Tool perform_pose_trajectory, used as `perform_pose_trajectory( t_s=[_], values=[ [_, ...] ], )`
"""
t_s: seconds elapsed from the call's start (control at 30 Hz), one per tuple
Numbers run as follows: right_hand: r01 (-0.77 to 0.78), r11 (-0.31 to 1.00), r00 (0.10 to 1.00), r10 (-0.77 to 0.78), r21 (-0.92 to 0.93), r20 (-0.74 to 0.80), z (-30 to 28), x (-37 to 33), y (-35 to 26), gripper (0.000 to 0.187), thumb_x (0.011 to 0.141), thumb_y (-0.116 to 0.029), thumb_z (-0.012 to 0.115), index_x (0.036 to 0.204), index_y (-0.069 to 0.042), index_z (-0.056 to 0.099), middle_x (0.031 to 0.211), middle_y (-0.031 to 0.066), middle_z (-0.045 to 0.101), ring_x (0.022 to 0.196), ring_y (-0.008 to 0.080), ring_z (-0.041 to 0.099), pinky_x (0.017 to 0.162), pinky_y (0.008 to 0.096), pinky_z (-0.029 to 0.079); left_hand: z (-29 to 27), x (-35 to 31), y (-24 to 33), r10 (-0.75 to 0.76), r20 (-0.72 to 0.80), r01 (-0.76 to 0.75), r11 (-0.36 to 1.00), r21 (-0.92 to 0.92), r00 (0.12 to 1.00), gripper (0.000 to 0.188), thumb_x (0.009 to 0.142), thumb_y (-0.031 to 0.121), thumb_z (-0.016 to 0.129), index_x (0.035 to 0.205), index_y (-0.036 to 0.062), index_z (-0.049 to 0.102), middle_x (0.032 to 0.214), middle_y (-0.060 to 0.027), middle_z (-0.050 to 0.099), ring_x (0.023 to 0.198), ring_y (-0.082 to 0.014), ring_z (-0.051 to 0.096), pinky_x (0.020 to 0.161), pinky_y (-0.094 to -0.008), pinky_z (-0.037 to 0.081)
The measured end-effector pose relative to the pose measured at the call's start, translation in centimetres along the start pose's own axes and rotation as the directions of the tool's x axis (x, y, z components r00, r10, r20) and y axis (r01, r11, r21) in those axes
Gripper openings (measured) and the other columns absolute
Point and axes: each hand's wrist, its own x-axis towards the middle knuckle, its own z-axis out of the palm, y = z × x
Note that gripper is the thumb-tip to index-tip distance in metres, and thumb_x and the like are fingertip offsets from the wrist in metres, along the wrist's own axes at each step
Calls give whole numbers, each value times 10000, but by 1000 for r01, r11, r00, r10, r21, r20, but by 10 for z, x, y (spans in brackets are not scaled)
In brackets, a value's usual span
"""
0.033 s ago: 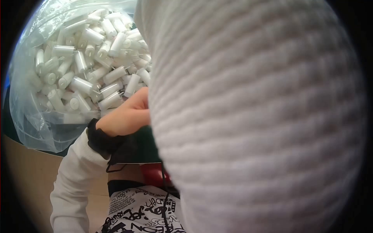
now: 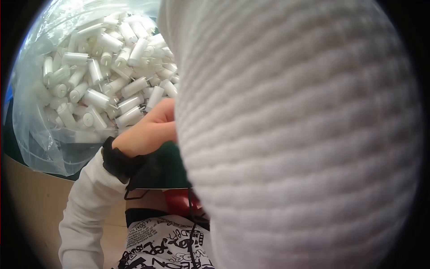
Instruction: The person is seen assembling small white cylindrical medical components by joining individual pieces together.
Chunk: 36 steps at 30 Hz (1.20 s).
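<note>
My left hand (image 2: pixel 150 130) reaches in from the lower left, beside the near right edge of a heap of small white cylinders (image 2: pixel 96 97). Each cylinder has a glossy, clear-looking skin, and several show a thin pin or wire at one end. They lie jumbled in a large clear plastic bag (image 2: pixel 49 157) with its mouth spread wide. The back of the hand and part of the thumb show; the fingertips vanish behind ribbed white fabric (image 2: pixel 295 134) close to the camera. What that hand holds, if anything, is hidden. My right hand does not show.
Beneath the bag is a dark green tabletop (image 2: pixel 165 168) with a curved near edge. A black band (image 2: pixel 118 161) circles my left wrist. Below the edge are a black cord (image 2: pixel 190 206), a red object (image 2: pixel 179 201), printed white cloth (image 2: pixel 165 242) and a tan floor (image 2: pixel 40 197).
The whole view has shifted very slightly, so the bag and my left hand sit a little farther right. Nothing is seen taken up or let go.
</note>
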Motion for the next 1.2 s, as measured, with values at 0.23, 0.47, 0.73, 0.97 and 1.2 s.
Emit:
perform_pose_trajectory(
  t_s=[0.23,0.47,0.73,0.97,1.2],
  values=[
    [-44,990,999,43,130,13,17,3,44,341,653,-246,551,942,-98,657,1030,109,623,960,244,595,840,346,446,11,17,-19,0,-242,-18,997,-73,970,219,813,69,539,1019,-1,562,902,-27,582,781,-99,533,675,-209,415],
    [-67,979,994,49,191,99,24,-29,116,336,655,-251,555,936,-101,659,1023,109,624,955,245,594,838,348,446,-16,7,-33,-227,-69,208,955,-210,972,128,780,98,522,882,21,533,696,7,480,570,-62,404,502,-189,299],
    [0,974,996,20,225,-90,-117,159,1,338,658,-277,578,935,-102,662,1010,118,624,950,254,586,829,344,441,9,8,5,-336,283,402,887,-226,899,82,802,102,486,848,34,482,554,75,279,444,-17,233,399,-188,160],
    [206,959,884,-97,193,-457,-85,245,66,490,638,-133,597,1122,-61,574,1137,170,573,1053,310,544,908,374,426,12,25,-2,-422,427,521,841,-146,800,127,843,157,502,875,36,480,554,77,261,452,-18,222,411,-190,157],
    [340,938,703,-210,62,-680,-78,237,38,429,618,-149,643,1038,-78,585,1043,142,589,985,302,567,851,384,455,9,20,-2,-428,409,525,836,-159,806,111,839,145,483,886,45,473,557,79,264,450,-15,224,402,-187,151]
  ],
)
